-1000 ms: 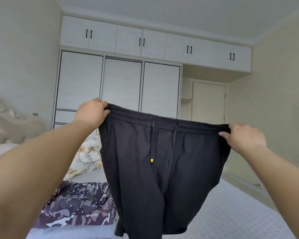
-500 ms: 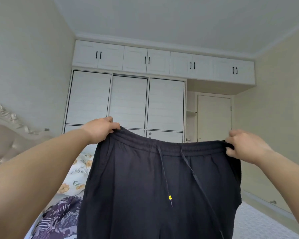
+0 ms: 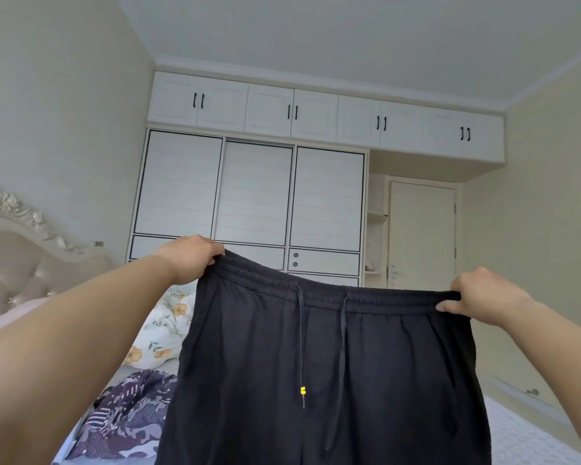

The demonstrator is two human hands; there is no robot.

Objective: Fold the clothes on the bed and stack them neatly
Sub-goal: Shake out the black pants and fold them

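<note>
Shorts held up by waistband, both hands

Dark navy/black shorts (image 3: 332,364) hang in the air in front of the person, above the bed (image 3: 524,434), spread flat and wide. Fabric looks soft, matte, lightly creased, woven or knit cannot tell. Elastic waistband gathered in fine ribs along the top edge. Two thin dark drawcords (image 3: 301,330) drop from the centre of the waistband; the left one ends in a small yellow tip (image 3: 303,390), the right one runs lower with no tip visible. Bottom hems are cut off by the frame edge.

Left hand (image 3: 190,258) grips the left corner of the waistband, fingers curled over the top edge, back of the hand toward the camera, forearm bare and stretched forward from lower left. Right hand (image 3: 480,295) grips the right corner, thumb laid along the front of the band, fingers wrapped behind, forearm bare, reaching in from lower right. Left hand sits higher than the right, so the waistband slopes down to the right and sags a little in between.

On the bed, left of the shorts: a crumpled purple-and-white patterned garment (image 3: 128,421), and behind it a white floral quilt (image 3: 163,327) with orange flowers. Bed surface at right is pale with a fine quilted texture. Tufted padded headboard (image 3: 21,270) with carved trim at far left. White wardrobe (image 3: 252,193) with sliding panels and upper cabinets on the far wall.
</note>
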